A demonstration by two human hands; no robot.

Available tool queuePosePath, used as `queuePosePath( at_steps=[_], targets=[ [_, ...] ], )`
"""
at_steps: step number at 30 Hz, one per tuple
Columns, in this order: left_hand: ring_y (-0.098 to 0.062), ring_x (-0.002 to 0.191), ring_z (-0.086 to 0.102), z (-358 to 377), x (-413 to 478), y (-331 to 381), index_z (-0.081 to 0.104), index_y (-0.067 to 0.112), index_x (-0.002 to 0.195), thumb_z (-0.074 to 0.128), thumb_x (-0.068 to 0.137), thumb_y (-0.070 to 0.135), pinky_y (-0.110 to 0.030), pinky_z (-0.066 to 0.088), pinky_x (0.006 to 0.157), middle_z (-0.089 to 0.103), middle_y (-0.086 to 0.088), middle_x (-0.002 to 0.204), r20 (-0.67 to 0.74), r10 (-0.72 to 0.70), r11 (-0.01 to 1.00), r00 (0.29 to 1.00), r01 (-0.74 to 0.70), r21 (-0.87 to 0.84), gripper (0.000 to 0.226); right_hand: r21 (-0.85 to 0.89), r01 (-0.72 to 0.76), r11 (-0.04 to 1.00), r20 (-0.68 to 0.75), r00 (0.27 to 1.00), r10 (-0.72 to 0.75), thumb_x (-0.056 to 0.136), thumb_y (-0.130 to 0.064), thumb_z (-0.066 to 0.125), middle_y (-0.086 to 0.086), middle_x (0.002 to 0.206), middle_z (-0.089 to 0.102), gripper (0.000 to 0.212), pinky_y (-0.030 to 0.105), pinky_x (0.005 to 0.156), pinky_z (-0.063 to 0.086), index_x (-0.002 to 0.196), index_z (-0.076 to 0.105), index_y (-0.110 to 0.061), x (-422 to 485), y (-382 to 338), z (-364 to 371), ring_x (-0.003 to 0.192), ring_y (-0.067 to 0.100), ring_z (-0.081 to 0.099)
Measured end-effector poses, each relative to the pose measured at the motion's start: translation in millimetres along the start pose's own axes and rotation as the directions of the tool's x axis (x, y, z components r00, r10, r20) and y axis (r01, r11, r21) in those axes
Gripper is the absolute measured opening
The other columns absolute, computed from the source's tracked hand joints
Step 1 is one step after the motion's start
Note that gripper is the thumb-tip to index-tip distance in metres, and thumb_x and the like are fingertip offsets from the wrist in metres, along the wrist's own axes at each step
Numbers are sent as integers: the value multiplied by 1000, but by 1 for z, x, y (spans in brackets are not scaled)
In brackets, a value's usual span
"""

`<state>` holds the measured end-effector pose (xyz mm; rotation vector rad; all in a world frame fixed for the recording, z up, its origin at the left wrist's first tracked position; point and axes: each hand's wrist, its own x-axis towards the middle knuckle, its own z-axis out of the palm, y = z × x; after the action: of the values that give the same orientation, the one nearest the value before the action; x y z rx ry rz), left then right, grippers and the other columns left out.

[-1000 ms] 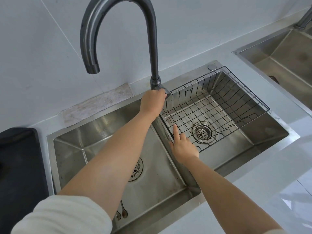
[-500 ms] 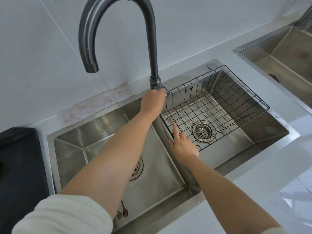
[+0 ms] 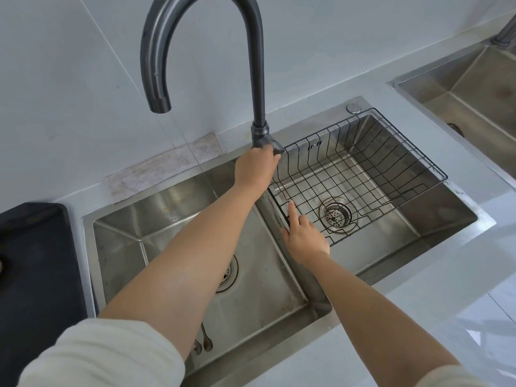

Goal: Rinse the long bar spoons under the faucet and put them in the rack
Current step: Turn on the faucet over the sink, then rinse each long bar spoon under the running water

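left hand [image 3: 255,167] grips faucet [image 3: 258,79] handle; right hand [image 3: 304,238] rests beside rack [image 3: 405,152].

A kitchen: double steel sink [image 3: 402,247], gooseneck faucet [image 3: 257,65], wire rack [image 3: 391,152].

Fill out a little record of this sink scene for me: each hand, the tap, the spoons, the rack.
left hand: gripping the handle at the base of the faucet
right hand: resting on the sink divider, forefinger against the rack edge
water: thin stream falling from the spout
bar spoons: lying in the left basin, partly hidden by the left arm
rack: black wire, in the right basin, holds nothing
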<state>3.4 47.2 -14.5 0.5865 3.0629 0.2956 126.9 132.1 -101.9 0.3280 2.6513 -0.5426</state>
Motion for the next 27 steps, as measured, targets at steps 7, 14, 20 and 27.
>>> queuePosePath(
  at_steps=[7, 14, 20, 27],
  targets=[
    [-31, 97, 60, 6, -33, -21, 48, 6, 120, 36, 98, 24, -33, 38, 61, 65, -12, 108, -40, 27, 999, 999, -28, -27, 31, -63, 32, 998, -32, 999, -34, 97, -39, 27, 11, 153, 19, 67, 43, 104, 38, 149, -10, -17, -3, -1, -1, 138, 29, 28],
    [-25, 144, 20, 23, -111, -73, 19, 11, 146, 30, 99, 30, -40, 22, 115, 20, -10, 156, 176, -52, 998, 983, 47, 31, 51, -215, 64, 975, -97, 992, -86, 98, -40, 26, 14, 159, -2, 68, 40, 119, 6, 149, -9, -10, -11, -13, -7, 147, 26, 0],
    [-23, 147, -2, 31, -182, -112, 4, 17, 148, 26, 99, 38, -43, 4, 119, -2, -6, 159, 297, -257, 966, 920, 240, 92, 58, -272, 187, 944, -66, 975, -212, 98, -40, 23, 11, 158, -11, 68, 40, 119, -1, 148, -13, -10, -17, -51, -3, 147, 26, -9],
    [-25, 146, -7, 37, -234, -144, -1, 16, 148, 26, 99, 38, -43, 4, 119, -7, -7, 158, 373, -453, 883, 810, 464, 65, 60, -236, 347, 908, 30, 936, -351, 98, -39, 28, 9, 159, 1, 67, 39, 119, 10, 149, -4, -11, -30, -109, 23, 147, 26, 3]
  ],
)
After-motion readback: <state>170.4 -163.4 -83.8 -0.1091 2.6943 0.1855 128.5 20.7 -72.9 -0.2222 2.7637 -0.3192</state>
